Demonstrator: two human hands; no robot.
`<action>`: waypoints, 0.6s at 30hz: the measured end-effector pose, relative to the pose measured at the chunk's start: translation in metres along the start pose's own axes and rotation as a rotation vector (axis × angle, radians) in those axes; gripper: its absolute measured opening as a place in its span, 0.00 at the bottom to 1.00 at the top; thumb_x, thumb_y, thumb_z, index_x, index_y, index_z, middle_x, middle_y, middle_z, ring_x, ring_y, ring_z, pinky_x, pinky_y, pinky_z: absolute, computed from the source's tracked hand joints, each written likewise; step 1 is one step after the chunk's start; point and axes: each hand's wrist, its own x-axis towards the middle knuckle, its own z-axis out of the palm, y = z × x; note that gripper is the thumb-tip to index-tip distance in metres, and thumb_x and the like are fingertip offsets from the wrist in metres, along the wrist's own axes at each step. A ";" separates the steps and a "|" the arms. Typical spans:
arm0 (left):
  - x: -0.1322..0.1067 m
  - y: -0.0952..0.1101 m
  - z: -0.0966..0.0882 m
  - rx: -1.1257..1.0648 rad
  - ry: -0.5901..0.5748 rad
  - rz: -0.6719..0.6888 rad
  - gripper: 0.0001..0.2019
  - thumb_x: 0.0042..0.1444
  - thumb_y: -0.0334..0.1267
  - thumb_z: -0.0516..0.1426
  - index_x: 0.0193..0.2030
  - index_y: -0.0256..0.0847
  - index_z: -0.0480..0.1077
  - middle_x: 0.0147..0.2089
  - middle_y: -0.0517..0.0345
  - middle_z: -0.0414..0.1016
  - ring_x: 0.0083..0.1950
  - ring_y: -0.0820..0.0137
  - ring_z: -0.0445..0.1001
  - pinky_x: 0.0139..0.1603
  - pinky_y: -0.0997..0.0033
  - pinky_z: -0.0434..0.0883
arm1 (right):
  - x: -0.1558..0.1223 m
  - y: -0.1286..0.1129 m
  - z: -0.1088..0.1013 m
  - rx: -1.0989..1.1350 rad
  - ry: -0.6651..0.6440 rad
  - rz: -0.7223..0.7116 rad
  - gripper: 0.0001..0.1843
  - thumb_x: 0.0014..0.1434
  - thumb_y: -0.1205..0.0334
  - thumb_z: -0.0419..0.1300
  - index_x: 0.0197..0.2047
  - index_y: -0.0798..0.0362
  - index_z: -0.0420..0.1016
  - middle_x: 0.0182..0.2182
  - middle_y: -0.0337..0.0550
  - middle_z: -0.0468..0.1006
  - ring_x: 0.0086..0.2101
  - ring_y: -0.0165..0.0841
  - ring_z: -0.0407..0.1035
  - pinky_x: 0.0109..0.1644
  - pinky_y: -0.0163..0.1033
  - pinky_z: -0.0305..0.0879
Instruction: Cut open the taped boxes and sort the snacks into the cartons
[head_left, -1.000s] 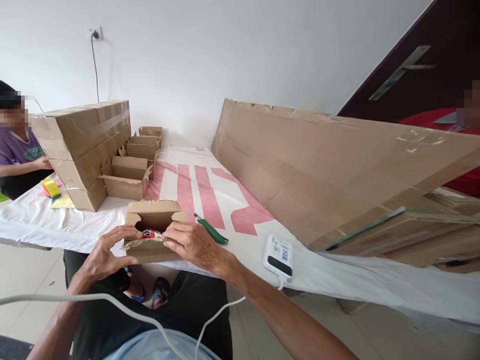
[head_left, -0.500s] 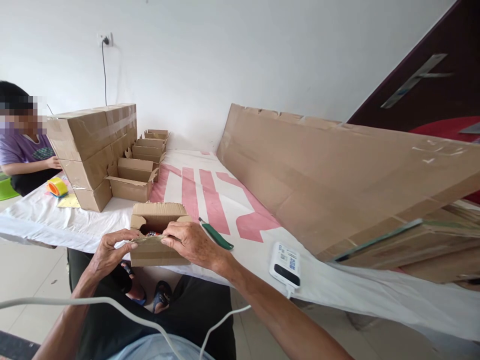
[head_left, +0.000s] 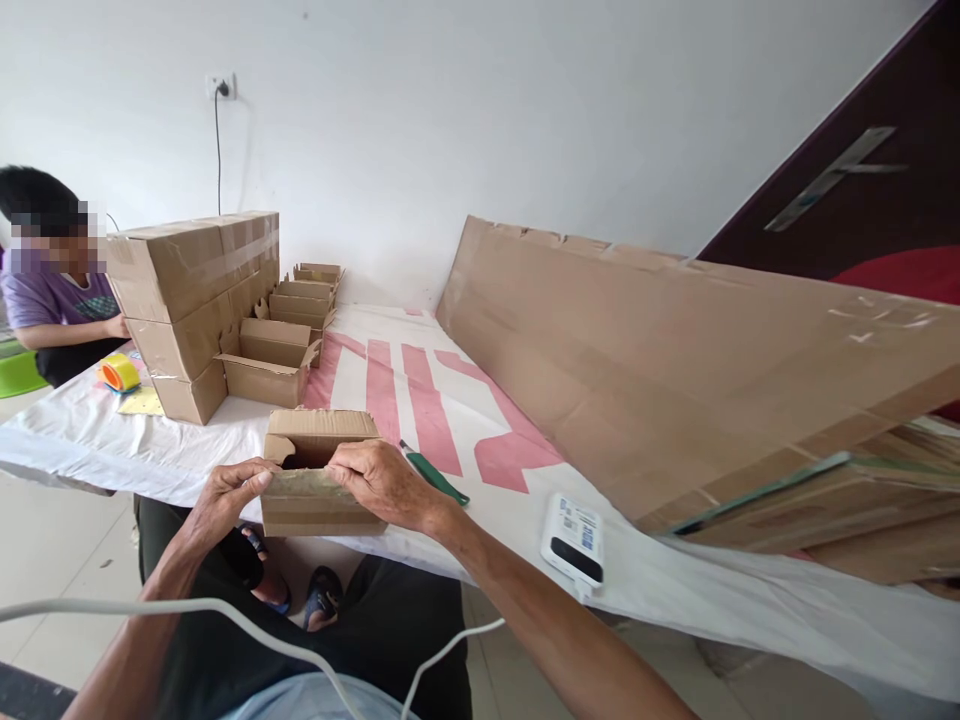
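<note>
1. The box [head_left: 322, 515] sits at the near edge of the table [head_left: 202, 455], in front of the person's lap.
2. It is plain brown cardboard, longer than deep, and open at the top.
3. Its rear flap stands up, with faint ridges and a slightly rough upper edge; a flap with a curved cut-out shows at the left end.
4. A band runs lengthwise along the front face, and the front rim looks uneven.
5. The inside is dark; I cannot tell what it holds.
6. The left hand [head_left: 229, 492] is nearly closed, thumb and fingers gripping the front rim's left end.
7. The right hand [head_left: 382, 483] is curled, pinching that rim toward the right.
8. Just beyond the right hand lies a green cutter [head_left: 439, 480].
9. Behind the box, to the left, stand other open boxes [head_left: 264, 380], beside a stack [head_left: 187, 265] 3 boxes high.
</note>
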 end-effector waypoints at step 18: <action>0.004 0.007 0.010 -0.006 0.093 -0.039 0.24 0.63 0.58 0.64 0.25 0.39 0.77 0.30 0.57 0.75 0.35 0.66 0.71 0.38 0.68 0.69 | 0.023 -0.027 0.003 -0.097 -0.124 0.098 0.06 0.72 0.61 0.65 0.43 0.50 0.83 0.39 0.43 0.86 0.40 0.35 0.77 0.44 0.39 0.62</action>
